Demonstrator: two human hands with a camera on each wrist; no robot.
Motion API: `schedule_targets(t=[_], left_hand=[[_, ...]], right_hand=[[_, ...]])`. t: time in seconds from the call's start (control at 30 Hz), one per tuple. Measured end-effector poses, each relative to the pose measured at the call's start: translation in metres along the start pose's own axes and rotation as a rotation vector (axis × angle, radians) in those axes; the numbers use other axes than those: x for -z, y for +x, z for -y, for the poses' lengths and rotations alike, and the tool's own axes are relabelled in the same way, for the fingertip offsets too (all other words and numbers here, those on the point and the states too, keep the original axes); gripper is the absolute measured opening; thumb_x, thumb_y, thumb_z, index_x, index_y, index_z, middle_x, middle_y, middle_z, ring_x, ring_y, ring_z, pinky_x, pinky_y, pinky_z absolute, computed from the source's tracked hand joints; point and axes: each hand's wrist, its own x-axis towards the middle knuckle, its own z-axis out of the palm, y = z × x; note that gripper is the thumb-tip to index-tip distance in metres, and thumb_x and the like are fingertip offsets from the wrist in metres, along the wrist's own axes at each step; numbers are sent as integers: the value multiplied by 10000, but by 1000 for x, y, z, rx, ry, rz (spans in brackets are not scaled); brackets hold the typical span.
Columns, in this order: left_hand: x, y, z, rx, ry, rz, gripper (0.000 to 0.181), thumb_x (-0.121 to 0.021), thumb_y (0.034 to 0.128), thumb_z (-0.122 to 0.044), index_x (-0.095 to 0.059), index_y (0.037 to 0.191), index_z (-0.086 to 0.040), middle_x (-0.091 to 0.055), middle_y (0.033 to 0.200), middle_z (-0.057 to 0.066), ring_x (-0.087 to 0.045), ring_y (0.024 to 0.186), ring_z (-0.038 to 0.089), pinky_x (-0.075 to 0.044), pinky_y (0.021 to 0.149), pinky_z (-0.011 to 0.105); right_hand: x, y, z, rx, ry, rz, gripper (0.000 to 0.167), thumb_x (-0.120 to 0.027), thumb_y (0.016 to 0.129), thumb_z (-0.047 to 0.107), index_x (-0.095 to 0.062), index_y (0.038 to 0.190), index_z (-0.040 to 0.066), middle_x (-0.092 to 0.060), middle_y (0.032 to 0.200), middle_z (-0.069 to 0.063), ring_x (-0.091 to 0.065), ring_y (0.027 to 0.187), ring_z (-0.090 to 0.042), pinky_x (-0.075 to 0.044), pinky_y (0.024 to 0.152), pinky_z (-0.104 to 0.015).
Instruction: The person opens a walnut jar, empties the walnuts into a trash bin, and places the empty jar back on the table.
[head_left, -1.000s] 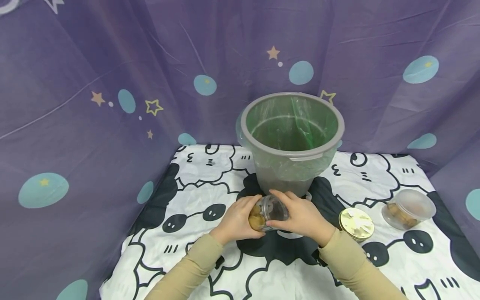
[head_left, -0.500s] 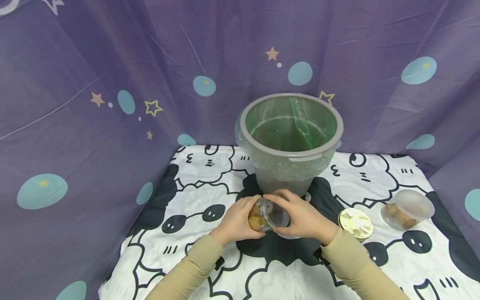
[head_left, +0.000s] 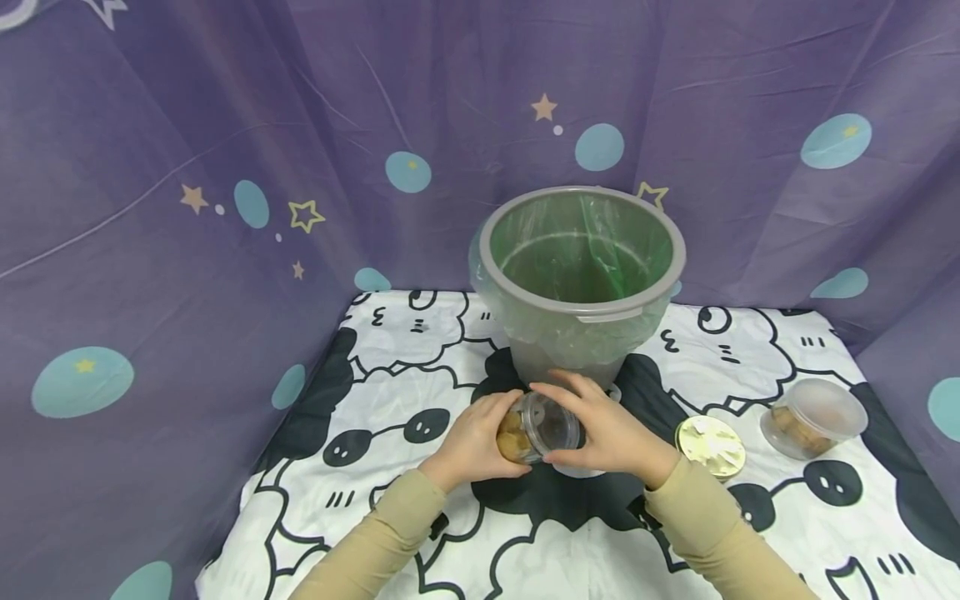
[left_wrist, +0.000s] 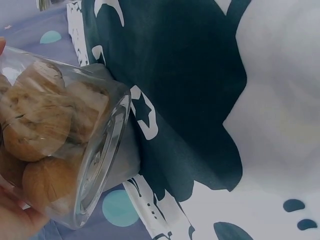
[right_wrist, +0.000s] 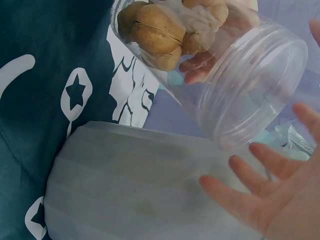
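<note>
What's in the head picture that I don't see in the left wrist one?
Only the head view shows the right hand by the mouth of the jar and the open top of the bin. Only the left wrist view shows the jar's clear bottom. Both show the jar, the walnuts in it, the left hand, the patterned cloth and the purple curtain.

Head view: from above, facing forward and down, farthest back, over clear jar (head_left: 538,427) and lined bin (head_left: 573,306). Left wrist: close, at the jar's base (left_wrist: 104,160). Right wrist: close, toward its mouth (right_wrist: 272,82). Both wrists share walnuts (right_wrist: 159,29) and, apparently, the bin's wall (right_wrist: 130,180).
</note>
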Motion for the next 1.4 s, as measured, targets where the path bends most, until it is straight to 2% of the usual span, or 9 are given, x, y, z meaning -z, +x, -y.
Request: schedule_targets(t=[0.2,0.33,0.47,0.67,0.93,1.17,1.4], left_hand=[[0,0,-2,18,-10,24,990,-866,582,-442,-401,1385,-97,-552,1266,58,-546,1124,202,-485,937,349],[0,1,-3,10,4,24,991,-869,576,-440,-409,1377,-80,-551,1265,59,-546,1125,205,-483,943,356],[0,2,-4,-3,11,13,981,-871,578,-431,-419,1369,-69,-551,1255,65,-548,1116,211,-489,928,360],[1,2,-5,-10,19,12,977,-870,585,-430,-406,1372,-84,-548,1257,72,-546,1116,215,-491,923,361],[0,2,-3,-5,18,14,970,-872,585,-423,-413,1369,-85,-551,1261,82,-546,1134,228,-483,944,367],[0,3,-3,-9,3,19,968,-875,584,-413,-415,1370,-84,-548,1270,88,-545,1139,234,-482,947,366],[-1,3,-3,-3,-14,38,980,-878,580,-412,-411,1378,-84,-548,1276,87,-546,1144,234,-481,948,372]], right_hand=[[0,1,2,-131,-18,-42,774,-753,762,454,-419,1419,219,-475,1337,-105,-561,1112,-299,-519,832,-474],[-3,2,4,-229,-48,-13,777,-714,768,517,-421,1421,212,-518,1279,-107,-627,938,-275,-539,720,-434],[-6,3,4,-257,-90,21,813,-699,751,574,-422,1422,208,-544,1236,-117,-639,841,-266,-537,658,-412],[-10,4,6,-245,-133,5,847,-731,704,593,-445,1404,209,-572,1145,-93,-626,776,-221,-523,623,-368],[-9,4,8,-188,-186,-17,812,-821,641,488,-505,1330,196,-550,1036,-45,-588,782,-151,-519,620,-318],[-5,2,7,-107,-155,-24,819,-872,596,387,-518,1307,186,-529,1095,-54,-583,880,-177,-541,709,-361],[-1,2,5,-49,-109,34,804,-879,592,275,-520,1308,197,-489,1181,-94,-549,977,-238,-536,744,-406]])
